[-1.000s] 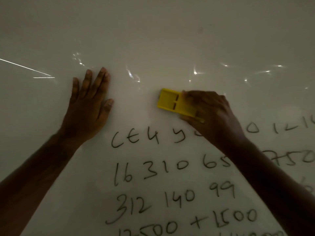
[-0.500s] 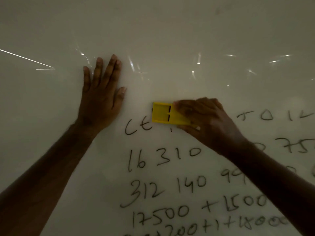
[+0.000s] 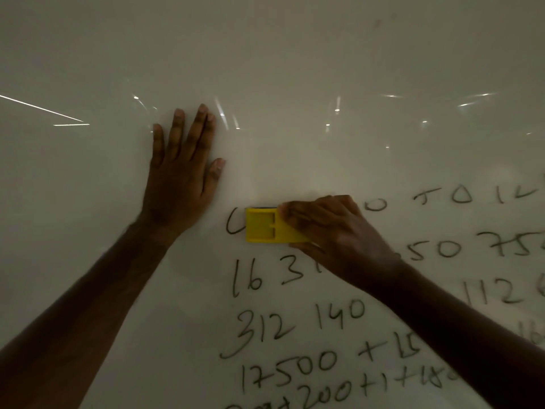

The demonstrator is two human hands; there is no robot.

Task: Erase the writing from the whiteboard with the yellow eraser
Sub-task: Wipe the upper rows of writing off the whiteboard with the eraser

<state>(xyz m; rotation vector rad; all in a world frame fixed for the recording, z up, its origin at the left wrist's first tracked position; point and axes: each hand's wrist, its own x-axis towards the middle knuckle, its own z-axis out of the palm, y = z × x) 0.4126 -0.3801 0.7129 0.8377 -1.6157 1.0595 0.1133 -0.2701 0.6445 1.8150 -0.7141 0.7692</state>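
Note:
The whiteboard (image 3: 295, 69) fills the whole view. My right hand (image 3: 333, 231) grips the yellow eraser (image 3: 265, 225) and holds it flat against the top row of black writing, beside a letter "C" (image 3: 233, 222). My left hand (image 3: 180, 175) rests flat on the bare board to the left, fingers straight and pointing up. Rows of handwritten numbers (image 3: 295, 320) run below and to the right of the eraser. My right forearm hides part of them.
The upper half and left side of the board carry no writing, only light glints (image 3: 336, 109) and a bright streak (image 3: 44, 109) at the left edge. A faint smudge (image 3: 380, 22) shows near the top right.
The eraser has slid left along the top row, wiping away "E4 y" letters, and now sits beside the "C". My left hand stays flat on the board.

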